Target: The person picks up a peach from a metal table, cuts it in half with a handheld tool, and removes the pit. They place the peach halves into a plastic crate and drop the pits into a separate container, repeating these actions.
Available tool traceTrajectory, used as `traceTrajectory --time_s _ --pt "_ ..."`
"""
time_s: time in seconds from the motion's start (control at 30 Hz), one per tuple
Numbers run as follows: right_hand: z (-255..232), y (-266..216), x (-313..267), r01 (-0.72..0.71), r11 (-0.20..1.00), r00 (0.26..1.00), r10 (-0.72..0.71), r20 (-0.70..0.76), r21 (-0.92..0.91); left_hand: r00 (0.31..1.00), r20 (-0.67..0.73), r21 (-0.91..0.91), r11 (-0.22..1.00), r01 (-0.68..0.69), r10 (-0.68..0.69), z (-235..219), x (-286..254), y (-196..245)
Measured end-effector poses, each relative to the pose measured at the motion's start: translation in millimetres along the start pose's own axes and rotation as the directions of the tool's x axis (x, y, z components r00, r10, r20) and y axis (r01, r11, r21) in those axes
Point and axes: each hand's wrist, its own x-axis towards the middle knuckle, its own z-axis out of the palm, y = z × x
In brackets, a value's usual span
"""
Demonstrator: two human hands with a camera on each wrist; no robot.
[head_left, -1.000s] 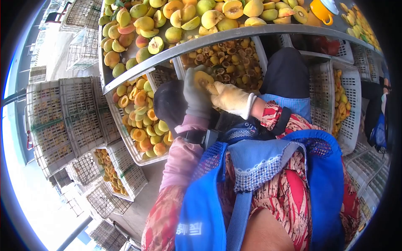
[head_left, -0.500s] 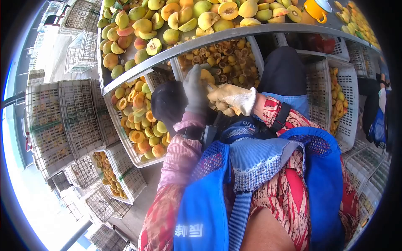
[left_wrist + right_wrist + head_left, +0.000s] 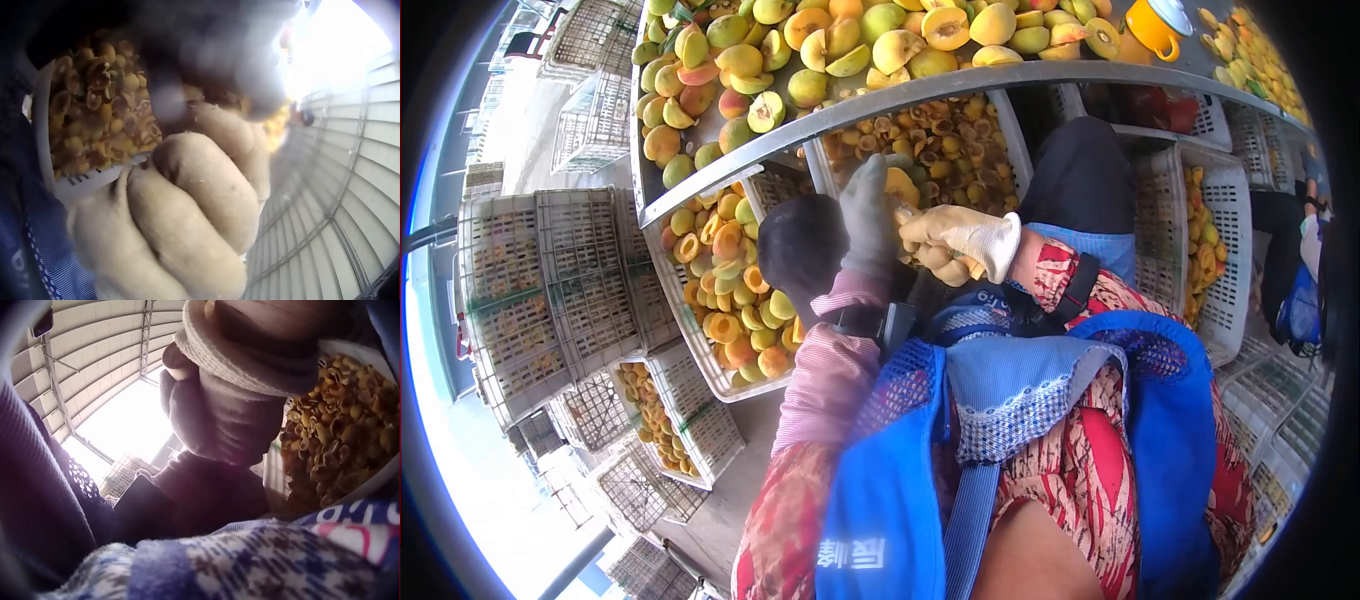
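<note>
Gloved in grey, my left hand (image 3: 868, 210) holds a yellow peach half (image 3: 901, 185) against its fingers, above a crate between the knees. My right hand (image 3: 953, 238), in a cream glove, is close beside it with its fingertips at the peach's near edge. In the left wrist view the cream glove's fingers (image 3: 200, 194) are tightly curled. A yellowish handle end (image 3: 974, 267) shows under that fist; the rest of this small tool is hidden in the hand. The crate (image 3: 1014, 130) below contains hollowed peach pieces.
A metal-edged table (image 3: 840, 112) ahead bears whole and cut peaches and a yellow enamel mug (image 3: 1157, 28). Crates of peach halves stand at the left (image 3: 718, 388) and right (image 3: 1240, 220). Stacked crates (image 3: 550, 290) rise at far left. Another person (image 3: 1300, 300) is at far right.
The peach half has turned in the left hand, from its cut face showing broadly to a narrower view. The right hand has drawn slightly down, its curled fingers now more visible.
</note>
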Motion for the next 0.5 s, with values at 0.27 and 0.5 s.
traceTrajectory --time_s 0.27,0.5 --pt "-4.5 -2.9 8.0 0.08 0.514 0.895 -0.414 -0.165 -0.854 0.964 0.047 0.22 0.938 -0.267 0.263 2.3 3.7 -16.8" --pt "-10.3 3.5 37.0 -0.232 0.108 0.844 -0.471 -0.255 -0.967 0.948 -0.114 -0.464 0.859 0.215 -0.298 -6.3 8.1 -49.1"
